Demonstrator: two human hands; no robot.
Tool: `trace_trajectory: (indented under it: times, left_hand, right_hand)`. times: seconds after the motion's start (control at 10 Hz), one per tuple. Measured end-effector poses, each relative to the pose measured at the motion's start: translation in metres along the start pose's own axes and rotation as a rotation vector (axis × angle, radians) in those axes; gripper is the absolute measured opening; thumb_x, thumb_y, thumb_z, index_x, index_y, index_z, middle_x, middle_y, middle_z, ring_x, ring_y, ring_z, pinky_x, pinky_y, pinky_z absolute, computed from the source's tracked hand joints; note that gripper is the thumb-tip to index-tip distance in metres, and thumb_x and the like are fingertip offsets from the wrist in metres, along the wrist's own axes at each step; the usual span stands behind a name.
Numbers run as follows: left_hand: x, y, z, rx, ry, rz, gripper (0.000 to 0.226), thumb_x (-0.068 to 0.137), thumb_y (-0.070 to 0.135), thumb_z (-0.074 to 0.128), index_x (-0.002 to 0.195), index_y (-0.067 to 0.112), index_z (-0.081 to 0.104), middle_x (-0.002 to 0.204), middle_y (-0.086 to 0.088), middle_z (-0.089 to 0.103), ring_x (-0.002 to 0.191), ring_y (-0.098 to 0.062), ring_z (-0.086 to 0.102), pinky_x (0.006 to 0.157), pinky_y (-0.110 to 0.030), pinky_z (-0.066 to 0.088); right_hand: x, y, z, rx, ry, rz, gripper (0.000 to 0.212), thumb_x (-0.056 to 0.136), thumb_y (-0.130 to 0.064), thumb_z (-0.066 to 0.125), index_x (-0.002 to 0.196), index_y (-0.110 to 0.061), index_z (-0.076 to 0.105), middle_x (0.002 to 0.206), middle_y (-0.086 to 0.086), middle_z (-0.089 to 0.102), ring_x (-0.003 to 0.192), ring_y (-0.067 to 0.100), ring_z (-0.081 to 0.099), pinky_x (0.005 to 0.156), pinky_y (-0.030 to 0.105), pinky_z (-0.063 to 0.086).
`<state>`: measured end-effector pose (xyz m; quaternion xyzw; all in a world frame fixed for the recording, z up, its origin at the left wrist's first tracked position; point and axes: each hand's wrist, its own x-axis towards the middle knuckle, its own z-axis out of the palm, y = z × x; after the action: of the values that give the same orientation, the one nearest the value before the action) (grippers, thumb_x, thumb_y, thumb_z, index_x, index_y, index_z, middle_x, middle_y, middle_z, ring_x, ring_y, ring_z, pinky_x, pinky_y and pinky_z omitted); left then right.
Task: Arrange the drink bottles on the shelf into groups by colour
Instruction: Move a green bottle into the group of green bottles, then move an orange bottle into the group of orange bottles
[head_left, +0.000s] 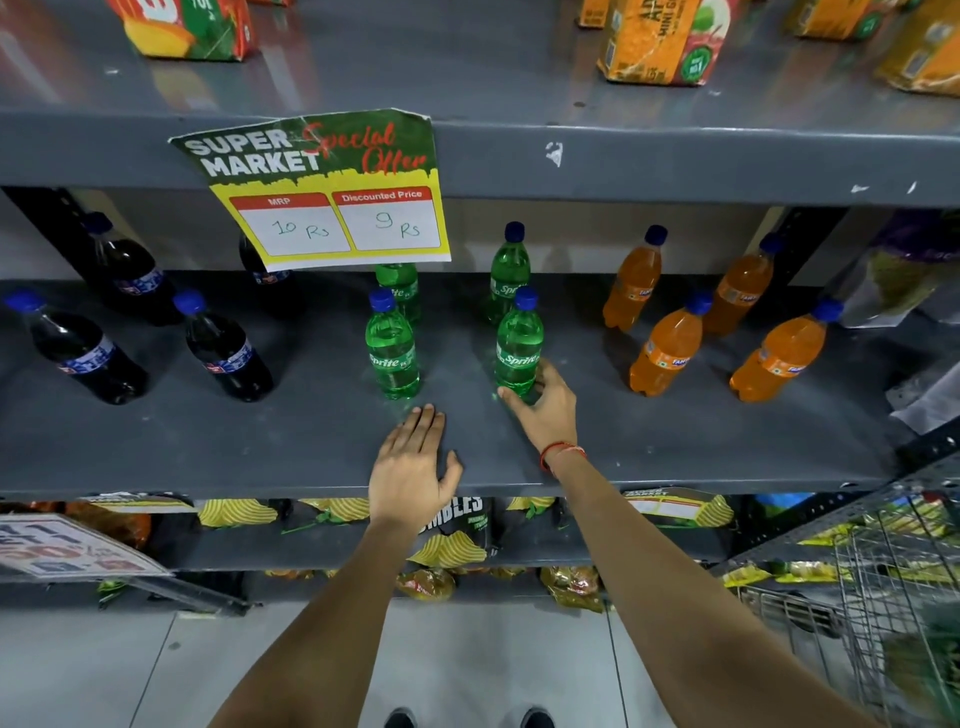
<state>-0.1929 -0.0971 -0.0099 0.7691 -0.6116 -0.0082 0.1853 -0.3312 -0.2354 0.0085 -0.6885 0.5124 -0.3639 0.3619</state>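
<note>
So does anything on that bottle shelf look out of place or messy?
The bottles are tidy: dark ones left, green in the middle, orange right, all upright. The offer sign hangs crooked, its top right corner curling, and hides part of a green bottle and a dark one behind it. The right hand touches a green bottle.

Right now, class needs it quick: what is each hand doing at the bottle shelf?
Left hand: open, flat on the shelf, holding nothing.
Right hand: curled around the base of the front right green bottle.
</note>
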Motion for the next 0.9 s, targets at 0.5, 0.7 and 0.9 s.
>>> trace_trajectory:
  times: [0.5, 0.7, 0.9]
  left_hand:
    - [0.0, 0.001, -0.001, 0.018, -0.012, -0.013, 0.056, 0.084, 0.034, 0.037, 0.123, -0.001, 0.058, 0.131, -0.017, 0.056, 0.123, -0.03, 0.049, 0.102, -0.043, 0.037]
    - [-0.001, 0.001, -0.001, 0.043, -0.028, -0.012, 0.057, 0.084, 0.035, 0.036, 0.124, 0.0, 0.057, 0.132, -0.016, 0.055, 0.125, -0.028, 0.048, 0.103, -0.043, 0.036]
    - [0.0, 0.0, 0.0, 0.05, -0.026, -0.01, 0.057, 0.084, 0.035, 0.036, 0.124, 0.0, 0.058, 0.132, -0.016, 0.055, 0.125, -0.028, 0.048, 0.102, -0.043, 0.038]
  right_hand:
    - [-0.003, 0.001, -0.001, 0.013, 0.004, -0.011, 0.06, 0.068, -0.032, 0.081, 0.117, -0.011, 0.056, 0.112, 0.011, 0.066, 0.104, 0.025, 0.062, 0.091, 0.044, 0.053]
    - [-0.019, 0.014, -0.024, 0.209, 0.323, 0.106, 0.063, 0.07, -0.035, 0.08, 0.12, -0.01, 0.052, 0.122, 0.013, 0.053, 0.113, 0.028, 0.053, 0.094, 0.042, 0.049]
    - [0.0, 0.035, -0.076, 0.139, 0.635, 0.241, 0.081, 0.065, -0.029, 0.084, 0.13, -0.003, 0.042, 0.124, 0.025, 0.044, 0.12, 0.04, 0.043, 0.1, 0.048, 0.039]
